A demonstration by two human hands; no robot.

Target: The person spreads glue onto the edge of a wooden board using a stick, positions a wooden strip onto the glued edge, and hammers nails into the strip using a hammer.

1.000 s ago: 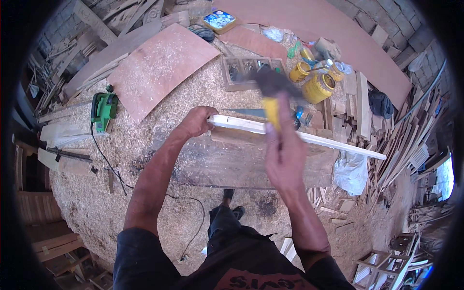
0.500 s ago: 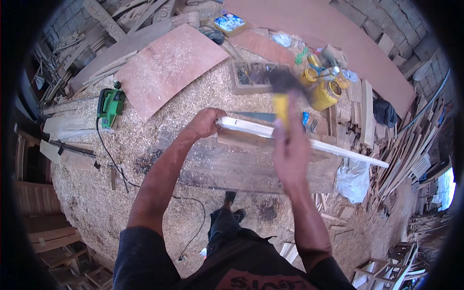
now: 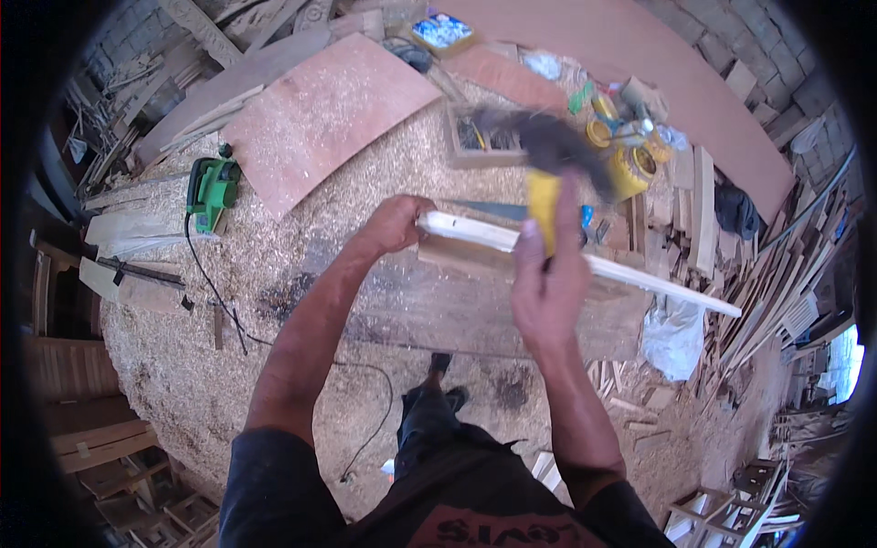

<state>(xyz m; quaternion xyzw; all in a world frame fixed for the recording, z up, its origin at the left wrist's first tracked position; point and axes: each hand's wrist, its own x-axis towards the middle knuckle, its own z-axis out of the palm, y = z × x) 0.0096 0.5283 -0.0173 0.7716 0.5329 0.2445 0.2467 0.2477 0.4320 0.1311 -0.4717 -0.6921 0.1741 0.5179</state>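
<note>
Head view: a green power planer rests at ten o'clock; at eleven, the left hand clasps the left end of a pale wood strip, which stretches from twelve to three, looks stiff, light and hardly slippery, and seems best held there; at three, the right hand grips a yellow-handled tool, its dark head blurred.

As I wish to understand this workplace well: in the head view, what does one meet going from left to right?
Green power tool → left hand → right hand → white plastic bag.
</note>
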